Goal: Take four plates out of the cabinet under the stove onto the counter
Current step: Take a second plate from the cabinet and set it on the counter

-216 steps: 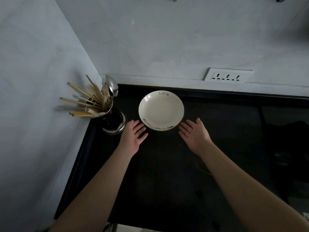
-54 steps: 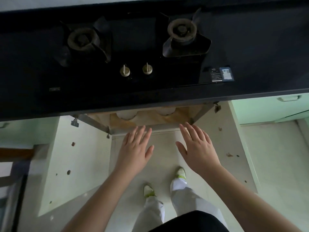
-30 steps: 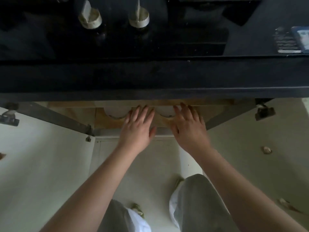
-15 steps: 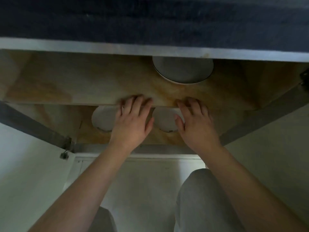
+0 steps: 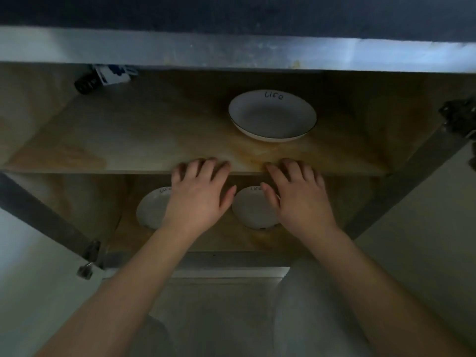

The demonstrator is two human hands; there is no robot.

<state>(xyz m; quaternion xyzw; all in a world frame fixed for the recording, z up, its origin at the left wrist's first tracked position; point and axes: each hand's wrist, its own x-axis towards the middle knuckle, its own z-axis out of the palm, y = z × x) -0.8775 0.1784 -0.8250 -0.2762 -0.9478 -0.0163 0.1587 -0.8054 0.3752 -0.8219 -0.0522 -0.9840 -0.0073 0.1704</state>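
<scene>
From my head camera, my left hand (image 5: 198, 199) and right hand (image 5: 300, 202) reached into the open cabinet (image 5: 77, 140), fingers straight and spread, gripping nothing. One plate (image 5: 272, 115) sat on the upper shelf (image 5: 144, 148); two more plates (image 5: 150, 210) (image 5: 251, 211) lay below, partly behind my hands

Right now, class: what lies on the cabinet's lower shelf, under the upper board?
Two white plates: left plate and right plate, side by side. The left hand and right hand cover parts of both; the shelf's back is hidden.
</scene>
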